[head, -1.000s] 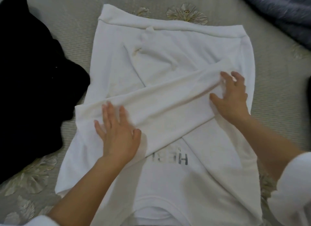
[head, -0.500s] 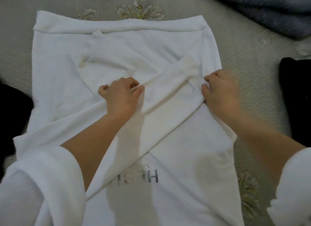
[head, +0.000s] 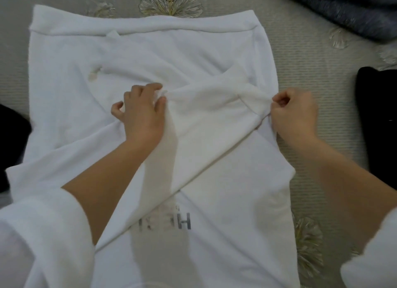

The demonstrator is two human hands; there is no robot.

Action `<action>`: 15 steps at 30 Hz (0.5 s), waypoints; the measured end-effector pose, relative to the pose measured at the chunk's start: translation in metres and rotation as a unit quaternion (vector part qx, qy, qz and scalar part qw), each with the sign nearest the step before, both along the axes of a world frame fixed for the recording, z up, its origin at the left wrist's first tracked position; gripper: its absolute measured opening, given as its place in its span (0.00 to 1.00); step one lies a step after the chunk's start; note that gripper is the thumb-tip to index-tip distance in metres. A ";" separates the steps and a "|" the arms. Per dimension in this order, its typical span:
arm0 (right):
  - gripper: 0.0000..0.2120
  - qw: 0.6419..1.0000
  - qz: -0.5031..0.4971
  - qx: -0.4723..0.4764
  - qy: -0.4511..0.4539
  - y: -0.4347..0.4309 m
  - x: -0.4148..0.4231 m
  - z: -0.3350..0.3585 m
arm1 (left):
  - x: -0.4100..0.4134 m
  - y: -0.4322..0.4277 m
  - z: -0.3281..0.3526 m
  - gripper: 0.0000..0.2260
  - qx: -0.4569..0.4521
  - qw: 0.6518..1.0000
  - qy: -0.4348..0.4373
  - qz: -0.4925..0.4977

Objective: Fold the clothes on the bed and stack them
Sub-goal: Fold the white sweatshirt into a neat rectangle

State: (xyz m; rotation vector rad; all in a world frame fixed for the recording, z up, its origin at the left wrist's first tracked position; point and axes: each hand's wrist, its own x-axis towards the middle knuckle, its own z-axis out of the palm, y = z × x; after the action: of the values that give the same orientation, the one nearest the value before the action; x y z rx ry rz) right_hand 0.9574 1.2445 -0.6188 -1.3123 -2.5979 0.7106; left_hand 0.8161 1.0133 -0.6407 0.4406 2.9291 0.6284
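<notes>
A white sweatshirt [head: 225,202] with grey lettering lies flat on the bed, hem band at the far end. One sleeve [head: 204,120] lies folded diagonally across its middle. My left hand [head: 142,113] pinches the sleeve's upper edge near the centre. My right hand [head: 294,113] grips the sleeve's cuff end at the sweatshirt's right side. The fabric between my hands is bunched and slightly raised.
The grey bedspread [head: 311,73] with embroidered leaves lies under everything. A black garment [head: 378,120] sits at the right edge, another black garment [head: 10,150] at the left edge, and a blue-grey fabric [head: 348,10] at the top right.
My hands went from lying flat on the sleeve to curling and pinching it. My left hand moved up to the centre, and the view shifted right.
</notes>
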 end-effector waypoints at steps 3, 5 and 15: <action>0.18 0.985 0.140 0.090 0.044 -0.026 -0.003 -0.003 | 0.035 -0.015 -0.002 0.19 -0.011 0.986 0.084 -0.146; 0.23 0.953 0.287 0.091 0.032 -0.052 -0.004 -0.011 | 0.068 -0.031 -0.012 0.22 -0.050 0.972 0.064 -0.219; 0.30 0.912 0.353 0.066 -0.199 -0.115 0.036 -0.034 | 0.138 -0.119 -0.020 0.27 -0.140 0.975 -0.080 -0.152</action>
State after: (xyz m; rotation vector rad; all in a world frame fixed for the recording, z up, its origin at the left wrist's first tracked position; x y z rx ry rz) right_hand 0.9935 1.1294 -0.6530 -0.4737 -3.4149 0.3422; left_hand 0.9544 0.8939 -0.6604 0.7439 2.6606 0.1958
